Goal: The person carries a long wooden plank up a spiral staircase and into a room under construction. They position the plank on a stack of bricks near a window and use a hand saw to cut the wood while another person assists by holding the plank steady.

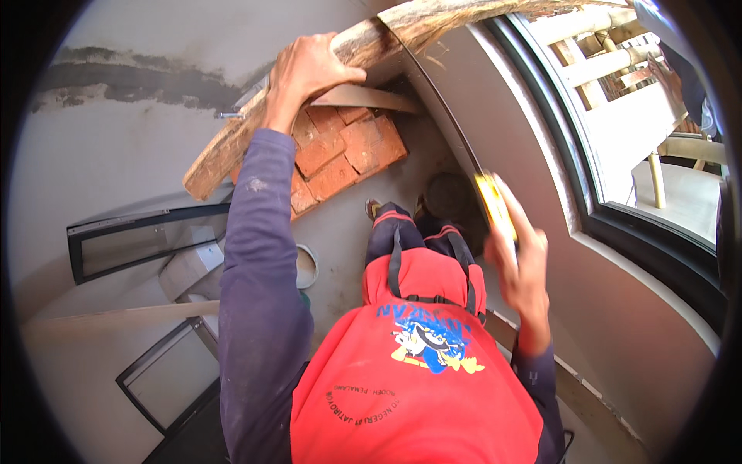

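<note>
A long rough wooden beam runs across the top of the view, slanting down to the left. My left hand is closed over it, thumb toward the cut side. My right hand is wrapped round the yellow handle of a handsaw. The thin dark blade stretches up from that hand, and its far end meets the beam just right of my left hand. Slight blur covers my right hand. How deep the blade sits in the wood I cannot tell.
Orange bricks are stacked beneath the beam. Black-framed panels and a white bucket stand at left. To the right are a wall and a black window frame; beyond it are bamboo scaffolding and part of another person.
</note>
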Demonstrator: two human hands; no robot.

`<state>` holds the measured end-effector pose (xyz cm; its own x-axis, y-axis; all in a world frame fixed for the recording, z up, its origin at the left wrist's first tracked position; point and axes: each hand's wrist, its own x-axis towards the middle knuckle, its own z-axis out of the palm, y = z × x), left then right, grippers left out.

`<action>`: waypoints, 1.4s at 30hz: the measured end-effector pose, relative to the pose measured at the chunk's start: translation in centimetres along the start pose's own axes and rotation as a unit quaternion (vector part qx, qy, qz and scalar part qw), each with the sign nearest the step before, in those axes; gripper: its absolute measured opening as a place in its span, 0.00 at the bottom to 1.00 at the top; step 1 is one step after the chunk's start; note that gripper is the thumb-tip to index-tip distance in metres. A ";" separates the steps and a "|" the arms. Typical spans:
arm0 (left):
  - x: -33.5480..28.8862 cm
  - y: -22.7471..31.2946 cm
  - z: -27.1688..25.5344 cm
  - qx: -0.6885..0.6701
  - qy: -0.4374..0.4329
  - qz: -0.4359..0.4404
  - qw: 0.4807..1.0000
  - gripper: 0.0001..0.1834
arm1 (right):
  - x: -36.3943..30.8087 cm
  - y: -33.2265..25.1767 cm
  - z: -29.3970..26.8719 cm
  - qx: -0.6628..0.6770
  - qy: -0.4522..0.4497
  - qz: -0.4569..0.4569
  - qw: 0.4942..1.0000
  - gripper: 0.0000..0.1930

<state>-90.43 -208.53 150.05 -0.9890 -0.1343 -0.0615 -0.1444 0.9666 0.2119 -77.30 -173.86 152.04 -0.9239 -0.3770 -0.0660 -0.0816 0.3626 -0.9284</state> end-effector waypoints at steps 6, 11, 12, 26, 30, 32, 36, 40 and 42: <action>-1.1 -1.5 1.2 0.002 0.025 0.018 1.000 0.38 | 2.8 -1.9 0.9 -0.035 -0.049 0.056 0.997 0.22; -0.2 -0.5 0.6 0.005 0.028 0.003 1.000 0.46 | 1.3 -1.2 0.5 -0.018 -0.043 0.089 0.995 0.22; -0.4 -0.1 0.7 0.005 0.006 0.003 1.000 0.47 | 2.7 -1.0 1.6 -0.015 -0.037 0.073 0.996 0.22; -0.5 -0.6 0.1 -0.020 0.028 0.018 0.999 0.33 | 0.7 -2.7 -0.5 0.044 -0.044 0.131 0.989 0.26; -0.8 -0.8 0.1 -0.012 0.036 0.014 0.999 0.34 | -0.6 -4.9 -1.8 0.047 -0.025 0.106 0.993 0.27; -0.3 -0.7 0.2 -0.011 0.016 0.002 1.000 0.38 | -1.7 -5.2 -2.8 0.094 -0.018 0.069 0.993 0.27; -0.5 -0.2 -0.3 0.002 0.026 0.011 1.000 0.43 | -4.0 -3.6 -4.4 0.157 0.026 0.088 0.983 0.29; -0.8 -0.3 -0.3 0.003 0.031 0.024 0.999 0.42 | -4.7 -1.8 -3.9 0.185 0.035 0.078 0.979 0.29; -0.4 -1.1 0.4 0.014 0.043 0.028 0.999 0.42 | -4.6 -1.8 -3.5 0.184 0.023 0.114 0.976 0.29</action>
<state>-89.82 -209.41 149.47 -0.9947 -0.0967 0.0346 -0.0887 0.9789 0.1843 -74.18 -169.74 155.27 -0.9183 -0.2812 -0.2786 0.2612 0.0986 -0.9603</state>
